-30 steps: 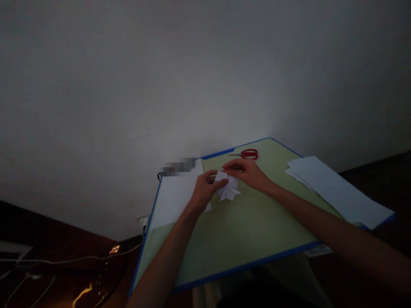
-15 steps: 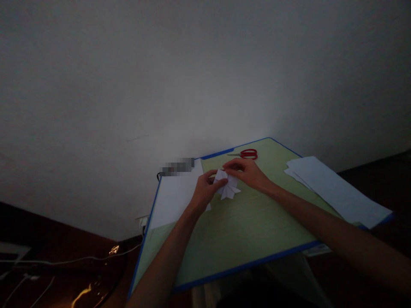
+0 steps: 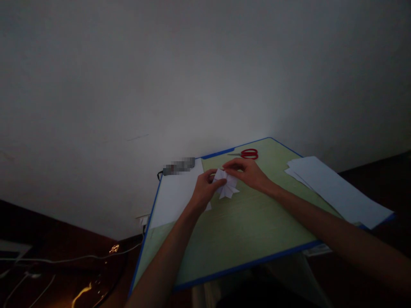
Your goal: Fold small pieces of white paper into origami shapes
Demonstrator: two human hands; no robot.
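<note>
One folded paper [image 3: 229, 188], white, its lower edge fanned into points, is held over the green tabletop [image 3: 250, 226]. From where I stand, the left hand [image 3: 204, 188] grips its left side, thumb across the front and fingers behind. The right hand [image 3: 250, 173] pinches at its top edge, fingers drawn narrow to the tips. Red scissors [image 3: 249, 154] lie just beyond that hand. A white sheet [image 3: 173, 199] lies to the left; loose sheets [image 3: 340, 188] overlap the right edge.
</note>
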